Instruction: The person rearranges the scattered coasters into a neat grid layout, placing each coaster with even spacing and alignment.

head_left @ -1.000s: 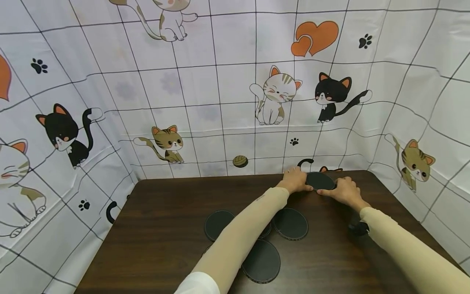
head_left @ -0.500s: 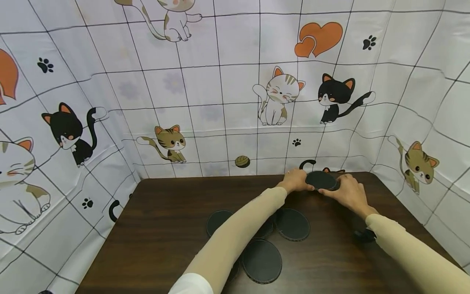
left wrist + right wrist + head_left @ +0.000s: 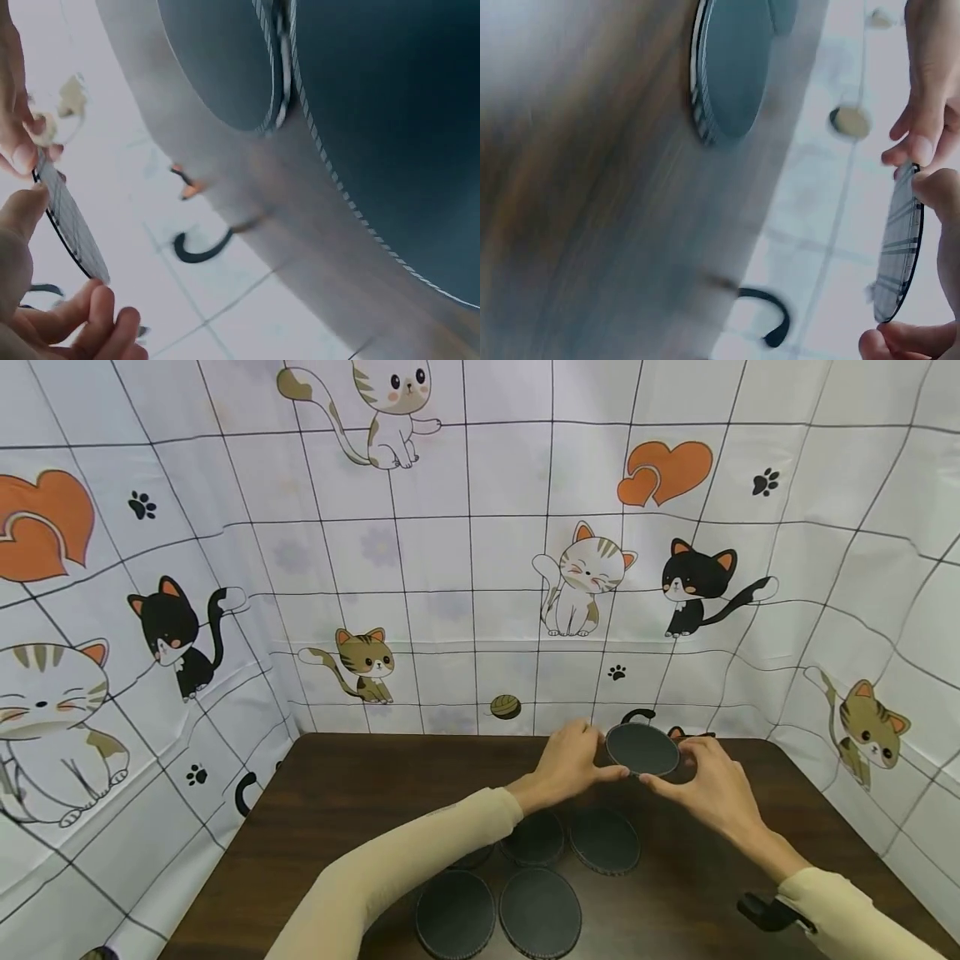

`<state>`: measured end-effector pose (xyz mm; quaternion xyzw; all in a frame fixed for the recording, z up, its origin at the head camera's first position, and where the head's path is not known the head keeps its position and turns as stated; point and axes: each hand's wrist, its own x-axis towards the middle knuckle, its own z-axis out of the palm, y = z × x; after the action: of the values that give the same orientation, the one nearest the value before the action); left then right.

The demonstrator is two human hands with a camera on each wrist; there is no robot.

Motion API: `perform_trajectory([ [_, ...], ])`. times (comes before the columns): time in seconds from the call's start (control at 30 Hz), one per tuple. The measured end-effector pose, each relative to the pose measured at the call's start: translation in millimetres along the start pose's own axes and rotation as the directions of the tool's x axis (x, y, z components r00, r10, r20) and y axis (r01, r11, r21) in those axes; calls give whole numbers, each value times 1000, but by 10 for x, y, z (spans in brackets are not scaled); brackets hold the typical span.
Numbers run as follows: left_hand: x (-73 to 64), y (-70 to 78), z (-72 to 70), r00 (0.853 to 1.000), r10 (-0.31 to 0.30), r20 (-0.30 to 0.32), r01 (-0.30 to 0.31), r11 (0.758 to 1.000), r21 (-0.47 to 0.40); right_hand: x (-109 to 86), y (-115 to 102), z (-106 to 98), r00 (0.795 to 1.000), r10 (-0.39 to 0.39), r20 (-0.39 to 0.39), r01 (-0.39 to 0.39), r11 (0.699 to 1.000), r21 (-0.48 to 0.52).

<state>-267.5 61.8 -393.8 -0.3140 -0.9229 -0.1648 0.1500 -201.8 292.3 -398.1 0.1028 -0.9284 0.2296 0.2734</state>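
Both hands hold one round dark coaster [image 3: 643, 750] in the air over the back right of the table. My left hand [image 3: 573, 764] pinches its left edge, and my right hand [image 3: 712, 785] pinches the right edge, the two thumbs almost meeting at the near rim. Its underside [image 3: 69, 217] shows a pale plaid pattern in the left wrist view; the right wrist view catches that striped face [image 3: 898, 247] too. On the table lie several more such coasters, among them a front one [image 3: 540, 912], its left neighbour [image 3: 455, 914] and a farther one [image 3: 604, 842].
The dark wooden table [image 3: 360, 793] ends at a white cloth backdrop [image 3: 427, 568] printed with grid lines and cartoon cats. My left sleeve [image 3: 420, 831] partly covers one coaster [image 3: 474, 860]. A black device [image 3: 768, 912] sits at the right wrist.
Both hands have lifted the coaster off the back of the table and drawn it slightly nearer. The left forearm swung left, uncovering more coasters. The head view tilted up.
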Motion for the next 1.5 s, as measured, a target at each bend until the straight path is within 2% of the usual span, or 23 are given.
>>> perform_trajectory([
  [0.17, -497, 105, -150, 997, 53, -63, -49, 997, 60, -354, -287, -137, 999, -21, -26, 22, 999, 30],
  [0.3, -848, 192, -265, 993, 84, -77, -71, 983, 167, -612, -466, -165, 999, -36, -14, 36, 999, 13],
  [0.37, -1004, 232, -323, 996, 78, -53, -66, 977, 203, -730, -554, -157, 1000, -28, 8, 28, 1000, 14],
  [0.43, -1136, 272, -379, 998, 63, -14, -58, 977, 204, -837, -634, -154, 999, -11, 35, 11, 1000, 14],
  [0.6, -1388, 350, -413, 993, 22, 118, -36, 993, 112, -1066, -785, -182, 988, 67, 138, -66, 998, -16],
  [0.77, -1536, 377, -343, 976, 17, 218, -29, 998, 51, -1252, -816, -172, 965, 121, 231, -111, 992, -57],
  [0.93, -1679, 413, -204, 957, 71, 282, -101, 990, 95, -1459, -780, -92, 945, 150, 292, -132, 988, -80],
  [1.03, -1752, 441, -138, 953, 104, 285, -150, 978, 144, -1551, -761, -43, 935, 167, 311, -146, 985, -90],
  [1.13, -1769, 469, -109, 954, 123, 272, -175, 969, 176, -1580, -732, -18, 929, 173, 326, -150, 984, -95],
  [1.3, -1741, 499, -87, 947, 140, 290, -204, 957, 204, -1571, -670, -11, 937, 114, 330, -87, 992, -95],
  [1.5, -1768, 515, -70, 939, 137, 317, -213, 952, 220, -1577, -651, 1, 929, 88, 358, -48, 992, -119],
])
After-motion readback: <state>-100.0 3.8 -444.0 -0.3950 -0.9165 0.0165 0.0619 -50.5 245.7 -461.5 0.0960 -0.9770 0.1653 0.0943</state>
